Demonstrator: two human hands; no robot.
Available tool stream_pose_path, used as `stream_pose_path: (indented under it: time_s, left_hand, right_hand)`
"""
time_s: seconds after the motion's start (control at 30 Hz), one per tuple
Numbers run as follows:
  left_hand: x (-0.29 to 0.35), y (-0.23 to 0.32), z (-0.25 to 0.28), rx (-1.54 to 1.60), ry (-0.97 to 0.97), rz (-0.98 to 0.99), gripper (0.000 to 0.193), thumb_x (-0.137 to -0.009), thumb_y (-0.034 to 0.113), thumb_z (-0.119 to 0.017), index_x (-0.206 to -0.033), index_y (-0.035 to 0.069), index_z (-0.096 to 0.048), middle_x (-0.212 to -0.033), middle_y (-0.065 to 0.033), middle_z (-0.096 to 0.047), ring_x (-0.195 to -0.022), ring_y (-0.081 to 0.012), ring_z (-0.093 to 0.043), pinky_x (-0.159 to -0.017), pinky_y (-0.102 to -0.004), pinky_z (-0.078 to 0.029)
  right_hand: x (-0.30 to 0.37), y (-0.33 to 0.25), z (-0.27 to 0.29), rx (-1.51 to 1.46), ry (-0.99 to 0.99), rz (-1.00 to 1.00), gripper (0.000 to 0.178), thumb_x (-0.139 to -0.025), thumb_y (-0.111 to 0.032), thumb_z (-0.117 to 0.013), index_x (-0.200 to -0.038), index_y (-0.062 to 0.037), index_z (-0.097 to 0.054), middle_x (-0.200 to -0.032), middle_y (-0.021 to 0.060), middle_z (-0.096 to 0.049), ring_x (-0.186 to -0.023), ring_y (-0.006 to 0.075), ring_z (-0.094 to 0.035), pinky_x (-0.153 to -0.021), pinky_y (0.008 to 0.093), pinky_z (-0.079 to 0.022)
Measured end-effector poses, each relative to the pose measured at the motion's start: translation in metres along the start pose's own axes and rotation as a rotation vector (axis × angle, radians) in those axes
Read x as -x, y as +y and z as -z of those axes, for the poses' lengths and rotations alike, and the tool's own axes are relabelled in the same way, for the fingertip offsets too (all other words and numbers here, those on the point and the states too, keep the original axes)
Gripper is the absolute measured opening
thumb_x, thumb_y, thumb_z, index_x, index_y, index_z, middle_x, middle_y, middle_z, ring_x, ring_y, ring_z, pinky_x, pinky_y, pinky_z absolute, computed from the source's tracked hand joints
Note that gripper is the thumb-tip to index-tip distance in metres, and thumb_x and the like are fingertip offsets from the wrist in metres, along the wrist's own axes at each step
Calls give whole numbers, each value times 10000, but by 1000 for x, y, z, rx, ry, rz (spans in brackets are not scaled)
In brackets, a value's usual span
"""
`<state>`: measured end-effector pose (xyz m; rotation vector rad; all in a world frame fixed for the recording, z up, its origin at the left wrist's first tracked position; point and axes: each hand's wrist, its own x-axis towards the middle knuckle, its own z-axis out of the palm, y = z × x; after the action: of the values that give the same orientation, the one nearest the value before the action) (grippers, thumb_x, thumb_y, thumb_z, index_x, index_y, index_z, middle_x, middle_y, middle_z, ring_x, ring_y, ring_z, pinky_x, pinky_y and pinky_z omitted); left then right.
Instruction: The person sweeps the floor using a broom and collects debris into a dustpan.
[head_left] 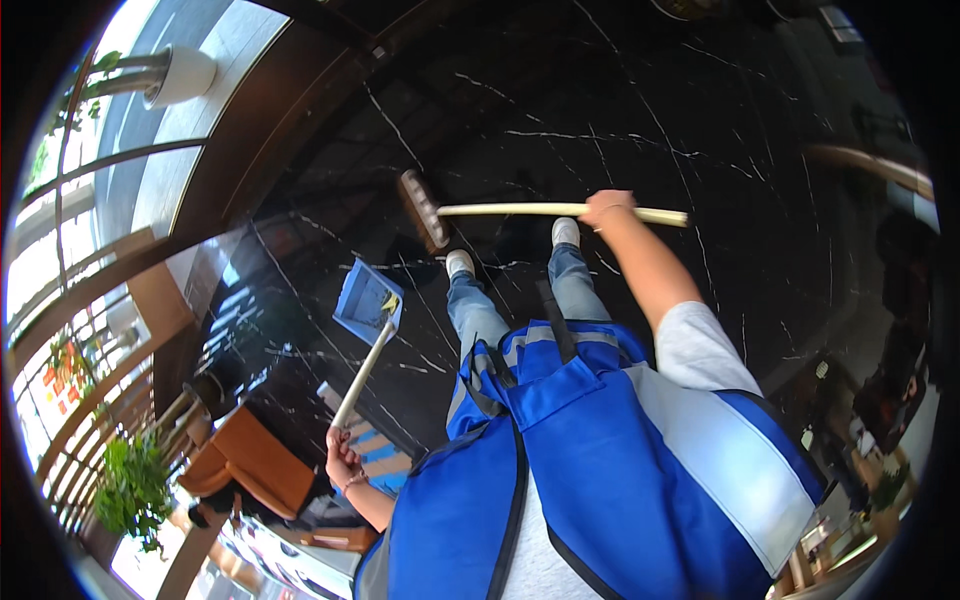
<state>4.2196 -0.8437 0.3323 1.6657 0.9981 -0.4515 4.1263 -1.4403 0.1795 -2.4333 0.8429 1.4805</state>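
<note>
My right hand (609, 207) is wrapped round the pale handle of a broom (535, 209), near its right end. The broom's head, with brown bristles, rests toward the left on the dark floor, ahead of my left shoe. At the lower left, my left hand (343, 458) grips the end of a long light handle that belongs to a blue dustpan (362, 298). Some small yellowish and grey debris (388, 303) lies in the pan by the handle's base. A gap separates the dustpan from the broom head.
Black floor (640, 120) with white veins spreads around my feet. Left stand a white planter (184, 77) by the windows, a brown armchair (255, 465) and a green plant (132, 485). Dim furniture lines the right rim. I wear a blue vest (600, 450).
</note>
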Motion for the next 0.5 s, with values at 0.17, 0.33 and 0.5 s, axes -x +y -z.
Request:
stream_pose_path:
  time_s: [0.17,0.33,0.5]
  left_hand:
    - [58,0,-59,-89,34,-31,301,-770,294,-529,-857,9,-568,-513,72,-388,-380,-13,-246,-360,-153,-178]
    - [81,12,-107,-186,-11,38,307,-770,299,-526,-857,7,-564,-518,68,-353,-382,-24,-238,-361,-157,-182]
    - [84,11,-137,-151,-120,-7,271,-766,260,-528,-909,35,-579,-554,52,-389,-400,-30,-257,-366,-165,-197]
  right_hand:
    - [57,172,-41,-75,-19,-240,472,-701,-508,-502,-980,-131,-562,-1001,67,-554,-922,239,-533,-744,390,-431]
    - [125,276,-72,-184,-149,-505,521,-708,-497,-518,-959,-43,-559,-980,131,-553,-920,281,-524,-786,394,-407]
    - [162,299,-88,-259,-191,-568,555,-706,-500,-516,-978,-18,-547,-1020,153,-529,-958,285,-501,-799,361,-406]
